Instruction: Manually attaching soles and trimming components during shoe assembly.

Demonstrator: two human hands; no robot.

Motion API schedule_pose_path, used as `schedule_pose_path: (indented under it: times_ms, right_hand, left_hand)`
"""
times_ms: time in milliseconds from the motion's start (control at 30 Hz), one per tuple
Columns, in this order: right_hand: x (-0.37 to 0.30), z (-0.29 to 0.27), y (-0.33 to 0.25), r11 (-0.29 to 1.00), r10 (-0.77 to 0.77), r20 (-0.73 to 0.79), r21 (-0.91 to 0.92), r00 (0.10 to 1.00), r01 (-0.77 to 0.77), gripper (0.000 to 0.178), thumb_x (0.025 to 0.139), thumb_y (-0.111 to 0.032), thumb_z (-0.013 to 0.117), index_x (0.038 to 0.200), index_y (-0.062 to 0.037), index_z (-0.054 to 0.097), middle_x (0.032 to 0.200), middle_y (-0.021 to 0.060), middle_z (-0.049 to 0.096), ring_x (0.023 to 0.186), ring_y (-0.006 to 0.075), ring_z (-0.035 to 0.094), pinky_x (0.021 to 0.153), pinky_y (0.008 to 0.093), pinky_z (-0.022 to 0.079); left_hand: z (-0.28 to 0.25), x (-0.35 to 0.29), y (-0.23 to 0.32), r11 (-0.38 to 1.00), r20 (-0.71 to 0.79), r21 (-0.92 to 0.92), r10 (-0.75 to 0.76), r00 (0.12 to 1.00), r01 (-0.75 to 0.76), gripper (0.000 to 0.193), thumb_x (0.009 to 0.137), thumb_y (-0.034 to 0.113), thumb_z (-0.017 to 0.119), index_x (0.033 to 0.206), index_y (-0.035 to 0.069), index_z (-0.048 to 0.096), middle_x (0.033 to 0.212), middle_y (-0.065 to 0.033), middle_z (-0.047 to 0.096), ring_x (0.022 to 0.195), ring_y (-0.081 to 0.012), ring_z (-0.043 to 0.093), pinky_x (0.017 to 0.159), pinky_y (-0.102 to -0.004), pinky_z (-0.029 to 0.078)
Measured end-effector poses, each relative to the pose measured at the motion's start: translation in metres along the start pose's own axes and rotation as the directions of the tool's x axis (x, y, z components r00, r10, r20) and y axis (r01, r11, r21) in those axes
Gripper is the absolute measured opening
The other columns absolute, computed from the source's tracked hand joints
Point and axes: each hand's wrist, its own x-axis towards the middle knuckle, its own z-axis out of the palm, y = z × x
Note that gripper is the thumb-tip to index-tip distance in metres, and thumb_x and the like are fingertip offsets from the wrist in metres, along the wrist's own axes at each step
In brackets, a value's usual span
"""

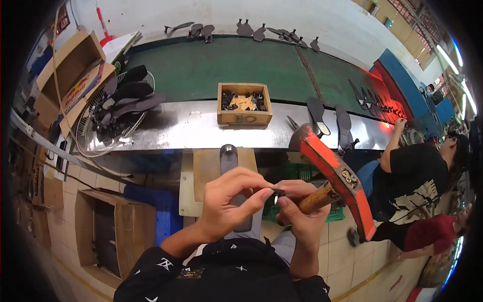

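In front of my body, my left hand pinches a small black piece with a shiny bit. The fingertips of my right hand meet it there, closed. My right hand also grips the wooden handle of a hammer, whose long orange-red head slants to the right. Beneath my hands a dark grey shoe-sole-shaped part lies lengthwise over a tan board, its middle hidden by my left hand. Beyond, a wooden box holds many small black pieces.
The box stands on a metal ledge along a green conveyor belt. Sole-shaped parts fill a white basket at left; others lie right of the box. A cardboard box sits lower left. A person in black works at right.
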Motion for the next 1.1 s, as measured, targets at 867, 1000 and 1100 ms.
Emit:
schedule_pose_path:
  times_ms: [867,1000,1100]
  right_hand:
    - [0.006,0.01,0.048,0.964,0.252,0.138,0.048,0.958,-0.261,0.017,0.082,0.005,0.069,0.099,0.0039,0.067,0.106,0.0165,0.07,0.074,0.0085,0.061,0.062,0.0224,0.048]
    - [0.034,0.015,0.087,0.964,0.186,0.057,-0.205,0.981,-0.171,0.015,0.084,0.008,0.067,0.099,0.0048,0.067,0.106,0.013,0.07,0.06,0.0049,0.056,0.051,0.0194,0.043]
    - [0.066,0.006,0.118,0.937,0.157,0.152,-0.335,0.976,-0.099,0.019,0.087,-0.001,0.071,0.105,0.0025,0.069,0.102,0.0058,0.07,0.072,0.0035,0.059,0.062,0.0184,0.046]
  left_hand:
    - [-0.061,-0.016,-0.032,0.949,0.239,0.314,-0.072,0.968,-0.007,0.048,0.076,0.012,0.082,0.117,0.001,0.06,0.11,-0.0138,0.058,0.093,-0.0282,0.061,0.083,-0.0359,0.053]
    - [-0.072,-0.013,-0.126,0.762,-0.105,0.64,-0.038,0.994,0.097,0.057,0.077,0.026,0.082,0.125,0.006,0.057,0.121,-0.013,0.061,0.108,-0.0286,0.06,0.085,-0.0365,0.048]
    - [-0.078,0.002,-0.163,0.85,0.071,0.507,-0.21,0.975,0.146,0.037,0.08,0.026,0.078,0.11,0.006,0.068,0.111,-0.0109,0.069,0.107,-0.0277,0.063,0.089,-0.0374,0.046]
